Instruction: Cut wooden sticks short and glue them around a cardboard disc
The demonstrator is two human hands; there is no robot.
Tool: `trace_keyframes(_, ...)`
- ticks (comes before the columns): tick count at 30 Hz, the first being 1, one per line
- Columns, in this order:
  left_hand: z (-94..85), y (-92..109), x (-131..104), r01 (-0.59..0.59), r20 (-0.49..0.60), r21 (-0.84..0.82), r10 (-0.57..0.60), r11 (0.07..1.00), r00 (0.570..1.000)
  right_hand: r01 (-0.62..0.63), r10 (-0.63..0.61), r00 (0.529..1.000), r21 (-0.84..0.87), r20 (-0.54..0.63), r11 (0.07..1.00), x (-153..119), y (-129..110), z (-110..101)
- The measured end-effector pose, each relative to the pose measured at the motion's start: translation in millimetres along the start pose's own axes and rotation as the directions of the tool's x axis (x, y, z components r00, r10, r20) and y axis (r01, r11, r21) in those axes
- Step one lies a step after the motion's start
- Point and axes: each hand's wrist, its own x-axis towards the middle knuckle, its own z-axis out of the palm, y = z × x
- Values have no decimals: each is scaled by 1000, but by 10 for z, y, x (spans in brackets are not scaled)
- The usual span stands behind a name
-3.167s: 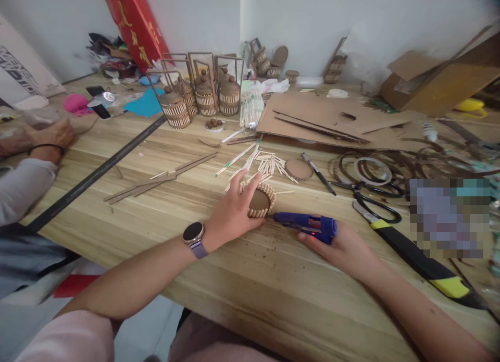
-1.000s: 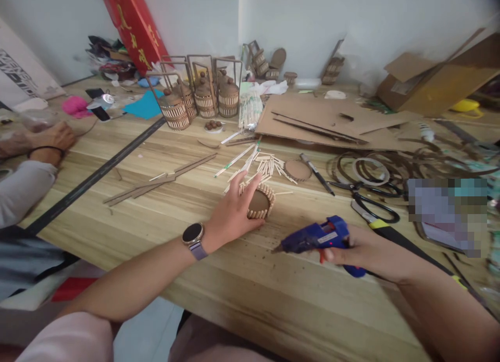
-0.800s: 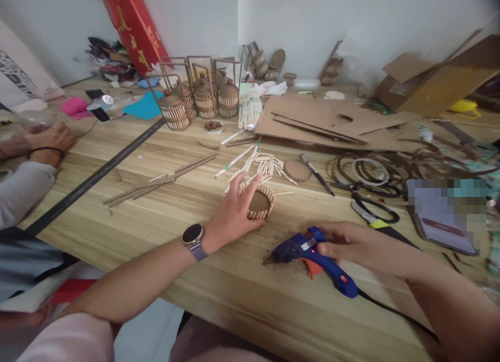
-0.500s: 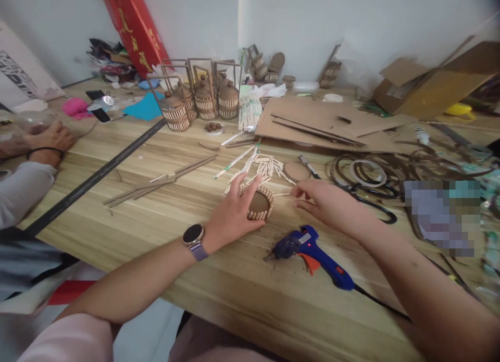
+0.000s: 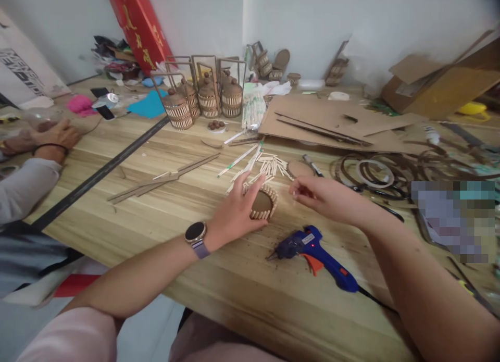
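My left hand is wrapped round the left side of a small round basket, which has a brown disc base and a ring of short upright wooden sticks. Its fingers reach over the rim and the thumb lies at the near side. To the right of the basket, my right hand hovers with thumb and fingertips pinched together. Whatever is between them is too small to make out. Behind the basket lies a heap of short wooden sticks. A blue glue gun rests nearer to me, its nozzle pointing left.
A brown cardboard disc and a marker pen lie beyond my right hand. Several finished lidded baskets stand at the back, beside cardboard sheets. Rolls of brown strip sit right. Another person's hands are at left.
The thin stick that pointed left from my right fingertips no longer shows. My right fingers are more curled. My left hand keeps its hold on the basket; the view has shifted slightly.
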Motion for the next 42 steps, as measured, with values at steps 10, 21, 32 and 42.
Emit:
trace_keyframes(10, 8, -1, 0, 19, 0, -21, -19, 1000, 1000, 305, -297, 952, 181, -75, 935, -37, -264, 36)
trace_keyframes(21, 11, -26, -5, -13, -13, -42, 13, 999, 1000, 324, -321, 946, 118, -50, 939, 30, -278, 173)
trace_keyframes(32, 19, -29, -7, -8, -3, -10, 8, 1000, 1000, 287, -289, 957, -50, -21, 957, 36, -350, 197)
trace_keyframes(42, 24, -40, -6, -20, -9, -45, 20, 999, 1000, 443, -461, 875, -138, -149, 886, 101, -286, 320)
